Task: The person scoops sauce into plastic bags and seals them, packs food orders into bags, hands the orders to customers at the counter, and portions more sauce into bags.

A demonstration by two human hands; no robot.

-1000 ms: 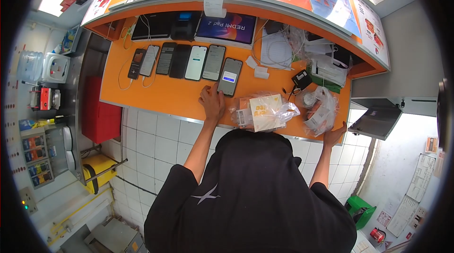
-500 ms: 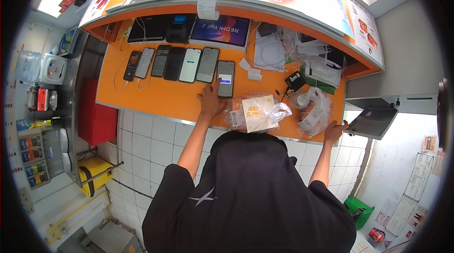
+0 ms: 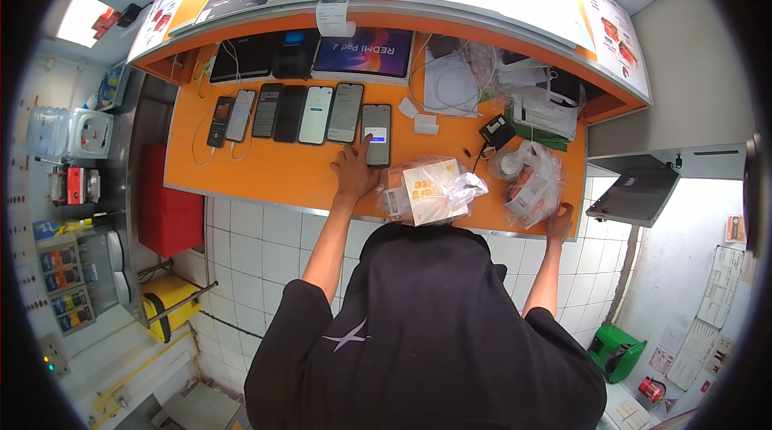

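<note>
My left hand is open, its index finger reaching onto the screen of the rightmost phone, which shows a white pop-up with a blue button. More phones lie in a row to its left, among them one with a pale lit screen. Right of my left hand sits a clear plastic bag with a cream packet. My right hand rests at the counter's front edge, beside a second clear bag; its fingers are too small to read clearly.
A boxed tablet stands behind the phones on the orange counter. Cables, papers and a black device lie to the right. A raised shelf overhangs the back. A metal door hangs open at the right.
My left index finger has moved up from the phone's lower left side onto its screen. My right hand has shifted slightly left along the counter edge. The whole view has turned a little.
</note>
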